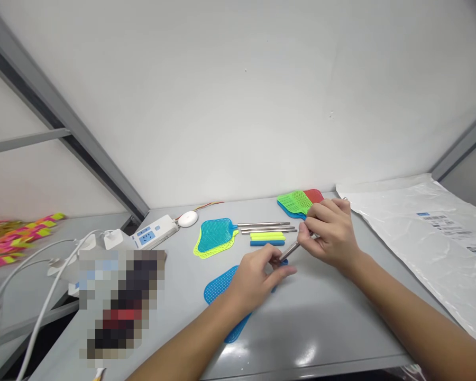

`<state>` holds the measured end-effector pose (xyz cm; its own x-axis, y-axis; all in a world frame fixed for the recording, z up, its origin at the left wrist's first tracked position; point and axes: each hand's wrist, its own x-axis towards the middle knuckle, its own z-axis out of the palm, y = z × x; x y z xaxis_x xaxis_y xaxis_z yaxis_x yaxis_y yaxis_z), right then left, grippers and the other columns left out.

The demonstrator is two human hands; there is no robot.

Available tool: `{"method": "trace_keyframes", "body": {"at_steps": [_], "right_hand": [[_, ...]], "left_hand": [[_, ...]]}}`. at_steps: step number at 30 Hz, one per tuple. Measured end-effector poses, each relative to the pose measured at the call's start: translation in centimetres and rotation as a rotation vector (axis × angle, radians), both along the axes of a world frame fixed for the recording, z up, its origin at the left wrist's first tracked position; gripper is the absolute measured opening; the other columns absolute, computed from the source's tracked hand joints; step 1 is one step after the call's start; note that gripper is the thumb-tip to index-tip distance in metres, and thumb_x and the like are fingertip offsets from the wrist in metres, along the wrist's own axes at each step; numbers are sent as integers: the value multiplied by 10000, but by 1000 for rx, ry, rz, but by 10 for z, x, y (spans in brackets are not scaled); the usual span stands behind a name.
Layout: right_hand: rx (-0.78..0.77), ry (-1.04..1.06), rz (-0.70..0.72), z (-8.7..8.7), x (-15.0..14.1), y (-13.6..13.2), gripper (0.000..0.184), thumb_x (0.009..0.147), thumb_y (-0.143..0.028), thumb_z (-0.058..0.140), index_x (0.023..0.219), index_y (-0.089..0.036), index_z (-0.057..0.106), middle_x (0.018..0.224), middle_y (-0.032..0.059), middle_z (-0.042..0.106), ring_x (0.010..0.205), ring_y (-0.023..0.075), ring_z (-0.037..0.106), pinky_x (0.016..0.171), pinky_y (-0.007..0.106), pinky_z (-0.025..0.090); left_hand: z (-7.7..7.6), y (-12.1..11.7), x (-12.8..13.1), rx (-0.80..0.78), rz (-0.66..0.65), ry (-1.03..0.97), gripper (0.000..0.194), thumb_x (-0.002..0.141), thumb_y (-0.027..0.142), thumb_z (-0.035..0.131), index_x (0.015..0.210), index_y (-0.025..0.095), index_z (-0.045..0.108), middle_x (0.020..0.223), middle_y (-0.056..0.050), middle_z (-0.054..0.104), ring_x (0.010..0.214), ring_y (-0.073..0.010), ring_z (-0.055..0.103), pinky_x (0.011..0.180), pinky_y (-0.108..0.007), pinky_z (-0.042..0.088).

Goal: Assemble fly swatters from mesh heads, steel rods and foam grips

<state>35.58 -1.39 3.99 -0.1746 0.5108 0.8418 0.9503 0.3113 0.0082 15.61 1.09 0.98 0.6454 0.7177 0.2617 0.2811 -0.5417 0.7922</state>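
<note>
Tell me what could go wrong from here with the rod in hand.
The metal rod slants from the right hand down to the left hand, which hides its lower end, so a misalignment there could go unnoticed. The blue swatter head lies partly under the left hand and forearm; it might shift or bend if pressed. The loose rods look round and could roll if bumped.
</note>
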Motion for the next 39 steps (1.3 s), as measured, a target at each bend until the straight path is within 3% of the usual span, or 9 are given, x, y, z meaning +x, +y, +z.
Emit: {"method": "trace_keyframes", "body": {"at_steps": [10,15,22,28,35,39], "right_hand": [[148,-231,-22,21,7,0,284,765,-184,543,508,-201,423,553,-26,491,577,137,409,704,392,256],[163,-389,77,41,1,8,286,806,-219,530,531,-216,449,599,-25,523,585,140,410,679,387,247],[-60,-399,181,67,-21,20,324,852,-241,467,530,-214,450,569,-15,436,585,133,392,675,389,243],[-52,-536,251,84,-36,28,298,843,-200,464,546,-215,470,601,-10,436,636,141,391,702,382,268],[18,-601,187,86,-44,27,322,856,-184,450,537,-213,482,596,0,431,643,151,359,703,366,290],[28,-710,315,69,-62,20,292,887,-195,456,609,-223,541,657,8,475,696,160,387,703,355,326]], "left_hand": [[-3,-5,-2,-45,-50,-57,223,941,396,424,930,202,532,793,-14,643,705,-142,573,675,-271,421],[-8,-4,-4,-55,0,-159,257,977,389,313,924,199,478,714,0,567,617,-127,502,601,-263,377],[-7,-3,-7,-48,87,-200,269,965,432,334,896,206,463,695,7,515,605,-137,433,576,-267,314],[-1,-3,-6,-19,130,-204,261,948,419,400,797,207,420,686,27,477,622,-127,409,597,-261,313],[-1,-4,-6,-19,160,-259,225,947,364,410,792,202,411,642,44,426,584,-109,368,573,-255,291],[-8,-3,-5,-19,132,-308,126,896,256,463,791,186,467,643,26,468,572,-110,373,538,-255,290]]}}
